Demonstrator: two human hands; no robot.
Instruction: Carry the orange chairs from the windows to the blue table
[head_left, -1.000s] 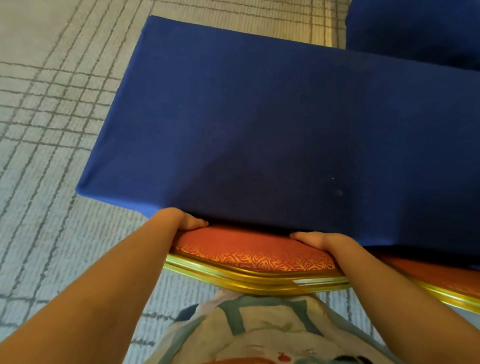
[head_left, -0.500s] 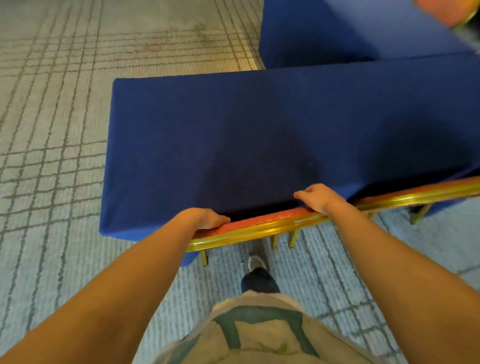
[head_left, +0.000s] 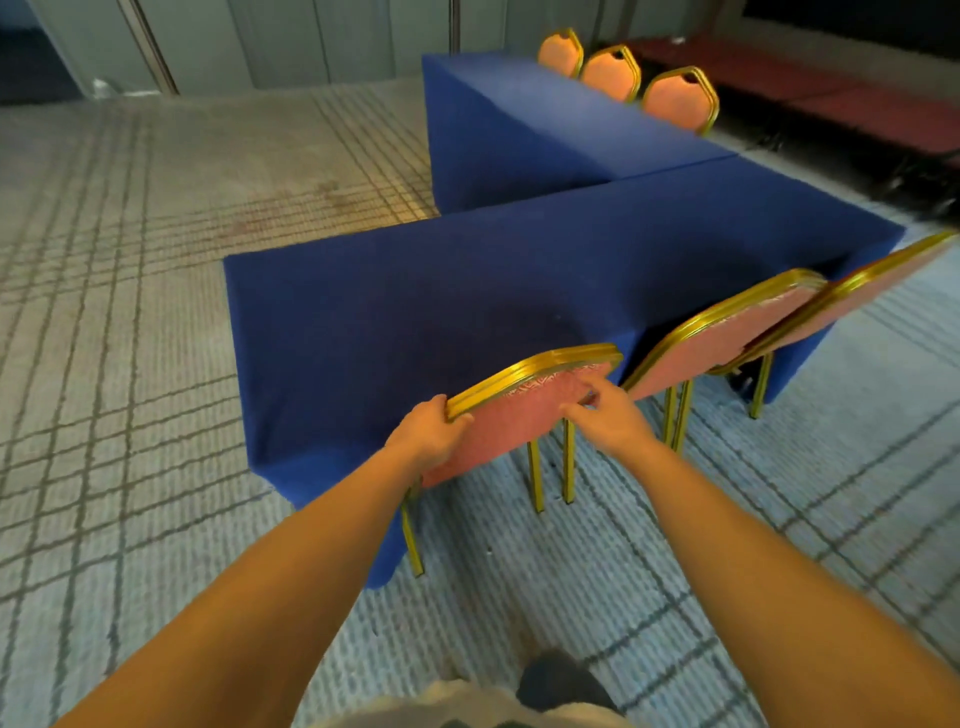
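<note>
An orange chair (head_left: 511, 423) with a gold frame stands on the carpet, pushed up to the near edge of the blue table (head_left: 467, 291). My left hand (head_left: 428, 434) grips the left side of its backrest frame. My right hand (head_left: 605, 415) rests on the back of the backrest, fingers loosely curled; whether it grips is unclear. Two more orange chairs (head_left: 727, 327) (head_left: 852, 296) stand in a row to the right along the same table edge.
A second blue table (head_left: 498, 119) joins at the far side, with three orange chairs (head_left: 675, 98) behind it. Dark red tables (head_left: 857, 109) line the back right. Patterned grey carpet (head_left: 130, 312) spreads to the left and behind me. My shoe (head_left: 556, 680) shows at the bottom.
My view has risen and pulled back from the table. The chair now stands lower and further from me, and my hands have shifted from the top rail to the backrest's sides.
</note>
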